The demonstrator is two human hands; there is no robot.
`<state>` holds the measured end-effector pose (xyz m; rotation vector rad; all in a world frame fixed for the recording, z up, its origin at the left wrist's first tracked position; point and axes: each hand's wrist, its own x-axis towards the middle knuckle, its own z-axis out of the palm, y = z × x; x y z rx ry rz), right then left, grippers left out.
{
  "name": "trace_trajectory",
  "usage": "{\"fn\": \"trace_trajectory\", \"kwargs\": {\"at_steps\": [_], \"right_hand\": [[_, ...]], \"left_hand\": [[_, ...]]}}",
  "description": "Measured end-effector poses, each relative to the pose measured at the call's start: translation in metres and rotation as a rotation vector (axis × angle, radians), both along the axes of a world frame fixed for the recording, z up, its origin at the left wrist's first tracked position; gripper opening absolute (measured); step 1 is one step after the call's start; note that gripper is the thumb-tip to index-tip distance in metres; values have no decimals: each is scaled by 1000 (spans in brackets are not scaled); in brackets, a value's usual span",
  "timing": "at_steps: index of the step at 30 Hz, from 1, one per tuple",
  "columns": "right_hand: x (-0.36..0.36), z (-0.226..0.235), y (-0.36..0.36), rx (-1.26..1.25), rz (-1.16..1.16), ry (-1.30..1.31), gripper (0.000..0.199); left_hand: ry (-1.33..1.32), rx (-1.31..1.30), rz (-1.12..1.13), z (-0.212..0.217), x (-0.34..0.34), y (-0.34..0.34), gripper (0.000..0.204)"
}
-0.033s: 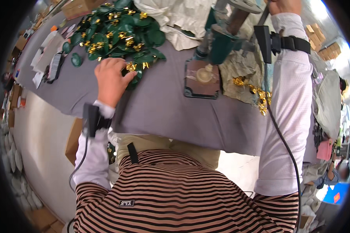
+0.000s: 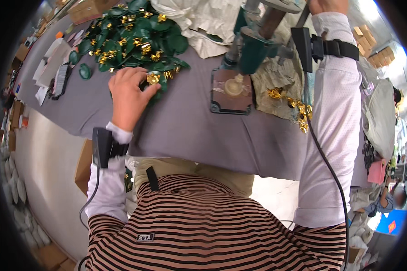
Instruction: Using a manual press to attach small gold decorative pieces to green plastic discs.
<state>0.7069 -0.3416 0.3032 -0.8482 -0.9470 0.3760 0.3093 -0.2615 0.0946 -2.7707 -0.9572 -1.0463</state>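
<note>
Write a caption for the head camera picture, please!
Left hand picks a gold piece from a green pile; right hand grips the press.

Glossy gold metal clips [image 2: 153,78], matt grey cloth tabletop [image 2: 185,126].

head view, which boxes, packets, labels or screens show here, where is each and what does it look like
Cardboard box: far end of the table, top left; brown, rectangular.
White packets: left part of the table; flat, pale, overlapping.
Dark phone-like slab: on the packets; black, rectangular, screen dark.
Small label: shirt front; black rectangle, pale marks.
Cardboard box: under the table beside the left hand; brown.
Stacked boxes: far right; tan.
</note>
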Motion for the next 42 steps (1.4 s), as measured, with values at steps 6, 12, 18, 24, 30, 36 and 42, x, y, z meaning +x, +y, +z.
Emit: {"fn": "trace_trajectory", "kwargs": {"at_steps": [6, 12, 18, 24, 30, 36, 42], "right_hand": [[-4, 2, 0, 3, -3, -1, 27], [0, 5, -2, -3, 26, -39, 26], [-68, -22, -102, 192, -40, -54, 21], [-126, -171, -214, -239, -42, -709, 14], [-110, -117, -202, -205, 132, -752, 16], [-61, 0, -77, 114, -50, -172, 22], [1, 15, -10, -147, 71, 66, 20]], "left_hand": [[-201, -392, -381, -45, 112, -58, 32], [-216, -391, -308, -62, 164, -60, 36], [-163, -335, -304, -57, 162, -58, 37], [-142, -346, -246, -47, 160, -64, 44], [-96, -351, -255, -54, 158, -57, 43], [-241, -404, -335, -60, 159, -60, 35], [-137, -453, -398, -44, 85, -64, 38]]}}
